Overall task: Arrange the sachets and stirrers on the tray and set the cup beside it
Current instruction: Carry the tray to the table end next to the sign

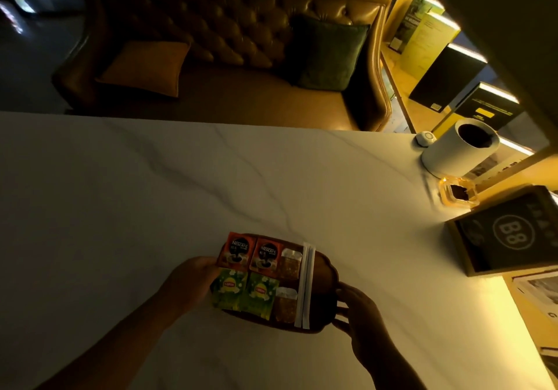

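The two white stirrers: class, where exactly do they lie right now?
In the head view, the white stirrers lie side by side on the brown tray, just right of the brown sachets and left of the right hand.

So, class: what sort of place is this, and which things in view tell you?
Probably a café or hotel lounge. A tray of coffee and tea sachets sits on a marble table, a tufted leather sofa stands behind, and a B8 sign suggests numbered tables.
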The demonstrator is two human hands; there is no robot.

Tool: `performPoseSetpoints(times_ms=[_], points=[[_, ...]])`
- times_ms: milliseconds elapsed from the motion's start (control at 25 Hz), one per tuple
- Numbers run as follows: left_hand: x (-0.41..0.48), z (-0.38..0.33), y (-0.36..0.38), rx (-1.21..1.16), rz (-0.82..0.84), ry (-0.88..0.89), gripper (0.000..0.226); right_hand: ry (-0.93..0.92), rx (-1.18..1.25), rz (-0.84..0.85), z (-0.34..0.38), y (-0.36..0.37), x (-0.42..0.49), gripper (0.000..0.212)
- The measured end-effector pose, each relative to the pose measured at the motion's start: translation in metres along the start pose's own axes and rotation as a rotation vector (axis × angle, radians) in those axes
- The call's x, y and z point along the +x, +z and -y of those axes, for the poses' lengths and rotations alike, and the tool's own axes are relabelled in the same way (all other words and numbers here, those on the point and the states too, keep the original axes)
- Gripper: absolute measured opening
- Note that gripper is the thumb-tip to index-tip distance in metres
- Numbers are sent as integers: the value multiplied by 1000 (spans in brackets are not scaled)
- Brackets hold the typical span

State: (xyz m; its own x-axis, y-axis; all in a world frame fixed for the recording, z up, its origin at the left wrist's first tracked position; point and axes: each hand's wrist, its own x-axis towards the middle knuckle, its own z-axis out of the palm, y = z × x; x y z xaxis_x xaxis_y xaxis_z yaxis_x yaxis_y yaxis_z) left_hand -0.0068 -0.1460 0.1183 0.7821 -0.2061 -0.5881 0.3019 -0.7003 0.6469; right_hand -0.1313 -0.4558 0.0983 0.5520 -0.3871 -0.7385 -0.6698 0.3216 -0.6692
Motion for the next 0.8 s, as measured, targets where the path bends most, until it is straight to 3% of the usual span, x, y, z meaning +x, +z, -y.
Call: performPoseSetpoints(times_ms=[280,360,640,800], points=[[20,-47,59,109,-15,-1,22,-3,146,-12,-17,-72,0,18],[30,-77,88,183,17,48,17,-9,197,-32,-21,-106,1,19],[78,-200,202,454,82,241,30,6,412,-134,-33,-221,5,21],[107,-262,267,521,102,284,34,43,518,-161,-36,-269,8,34]])
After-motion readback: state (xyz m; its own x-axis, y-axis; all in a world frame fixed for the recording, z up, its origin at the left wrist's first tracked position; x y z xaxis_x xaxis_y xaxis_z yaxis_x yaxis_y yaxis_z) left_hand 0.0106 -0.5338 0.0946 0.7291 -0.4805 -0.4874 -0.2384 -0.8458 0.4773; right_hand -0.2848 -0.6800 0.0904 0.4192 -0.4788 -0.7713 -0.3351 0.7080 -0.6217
